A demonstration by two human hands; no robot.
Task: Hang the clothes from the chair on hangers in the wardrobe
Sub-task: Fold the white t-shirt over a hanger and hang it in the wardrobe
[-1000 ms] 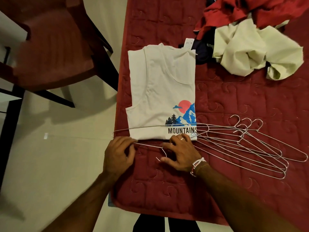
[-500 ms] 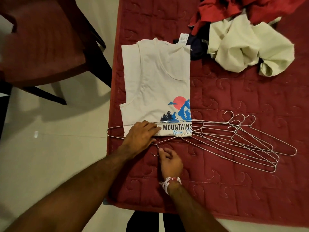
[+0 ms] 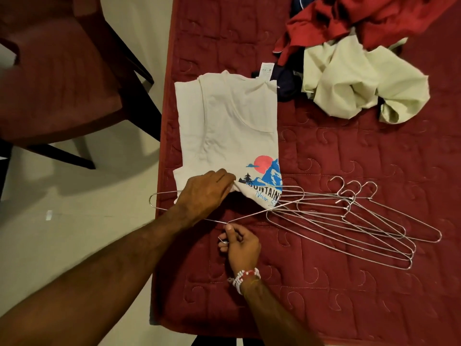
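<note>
- The white shirt (image 3: pixel 224 126) lies folded flat on the red quilt (image 3: pixel 324 295), close to the quilt's left edge. Its mountain print sits at the lower right corner.
- The left hand (image 3: pixel 207 193) rests on the shirt's lower hem. Its fingers are curled into the cloth, which bunches up at the fingertips.
- The right hand (image 3: pixel 240 245) is just below the shirt and apart from it. Thumb and fingers pinch the neck and hook of a wire hanger (image 3: pixel 249 216).
- The hanger's neck is below the hem, between the two hands, and its hook points away from the shirt.
- One arm of the hanger rises to the shirt's lower right corner. The other runs left under the left wrist to a loop that juts out past the shirt's left side, over the floor (image 3: pixel 74 221).
- The hanger's long bar shows on both sides of the hem. Whether it passes inside the shirt or beneath it cannot be told.
- A beaded bracelet (image 3: pixel 243 278) circles the right wrist.
- The spare hangers (image 3: pixel 346 196) lie fanned in a stack to the shirt's lower right, and their left ends touch the held hanger.
- A dark cloth (image 3: pixel 287 81) touches the shirt's top right corner. A green cloth (image 3: pixel 349 78) lies crumpled beyond it, and a red cloth (image 3: pixel 349 18) is farther up and right.
- The chair (image 3: pixel 55 78) stands on the floor left of the shirt, well apart from it.
</note>
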